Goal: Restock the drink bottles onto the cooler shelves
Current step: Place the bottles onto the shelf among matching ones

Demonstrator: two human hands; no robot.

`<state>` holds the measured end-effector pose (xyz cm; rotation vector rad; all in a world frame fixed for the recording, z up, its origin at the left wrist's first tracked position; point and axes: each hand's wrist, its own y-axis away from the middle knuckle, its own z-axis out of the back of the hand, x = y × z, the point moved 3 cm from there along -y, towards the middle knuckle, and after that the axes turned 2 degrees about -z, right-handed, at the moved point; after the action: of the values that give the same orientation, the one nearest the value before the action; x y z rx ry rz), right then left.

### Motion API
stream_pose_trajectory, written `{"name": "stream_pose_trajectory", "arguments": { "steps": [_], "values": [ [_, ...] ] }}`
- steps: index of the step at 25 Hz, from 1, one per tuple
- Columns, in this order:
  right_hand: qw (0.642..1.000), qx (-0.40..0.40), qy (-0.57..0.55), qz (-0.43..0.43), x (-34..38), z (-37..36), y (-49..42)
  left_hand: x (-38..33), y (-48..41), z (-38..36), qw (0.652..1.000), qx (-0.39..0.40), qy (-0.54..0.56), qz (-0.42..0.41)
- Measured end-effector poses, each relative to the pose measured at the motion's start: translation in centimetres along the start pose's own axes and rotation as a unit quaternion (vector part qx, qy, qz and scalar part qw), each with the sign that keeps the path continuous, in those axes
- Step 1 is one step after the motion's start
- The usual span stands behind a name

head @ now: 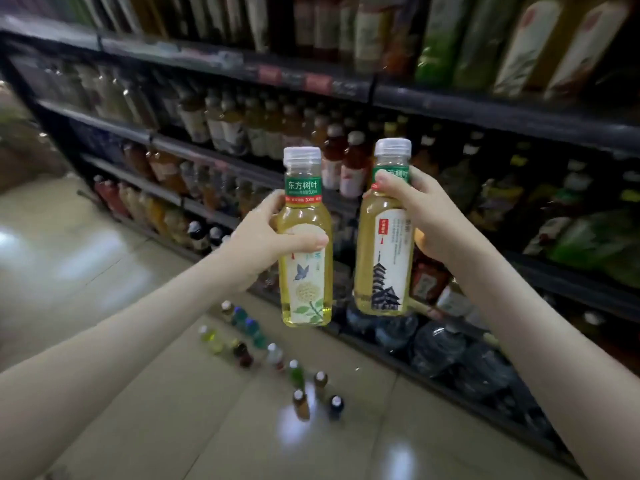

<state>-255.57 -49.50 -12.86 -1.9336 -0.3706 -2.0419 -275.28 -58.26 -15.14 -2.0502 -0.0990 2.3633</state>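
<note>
I hold two upright tea bottles in the air in front of the shelves. My left hand [263, 233] grips the upper body of a pale yellow bottle with a flower and butterfly label [306, 271]. My right hand [422, 216] grips a second yellow bottle with a black pagoda label [384, 258] around its shoulder, covering part of its green neck band. Both bottles have white caps. They hang side by side, a small gap between them.
Dark shelves [450, 102] packed with drink bottles run from upper left to lower right. Several loose bottles [277, 362] stand on the beige tiled floor below my hands. Large water jugs [436, 344] fill the bottom shelf. Open floor lies to the left.
</note>
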Motion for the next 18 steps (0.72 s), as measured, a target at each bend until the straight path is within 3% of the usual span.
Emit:
{"name": "stream_pose_trajectory", "arguments": {
  "steps": [4, 10, 18],
  "values": [
    [0.998, 0.048, -0.004, -0.038, -0.8, -11.5, -2.6, 2.3, 2.2, 9.9, 0.999, -0.024, -0.021, 0.04],
    [0.994, 0.104, 0.007, -0.041, -0.7, -22.2, -7.9, 5.1, 2.1, 21.3, 0.996, -0.06, -0.021, 0.06],
    [0.994, 0.11, 0.014, -0.01, -0.6, -32.8, -21.8, 7.8, -7.8, 35.6, 0.997, -0.043, -0.041, 0.043]
  ]
}}
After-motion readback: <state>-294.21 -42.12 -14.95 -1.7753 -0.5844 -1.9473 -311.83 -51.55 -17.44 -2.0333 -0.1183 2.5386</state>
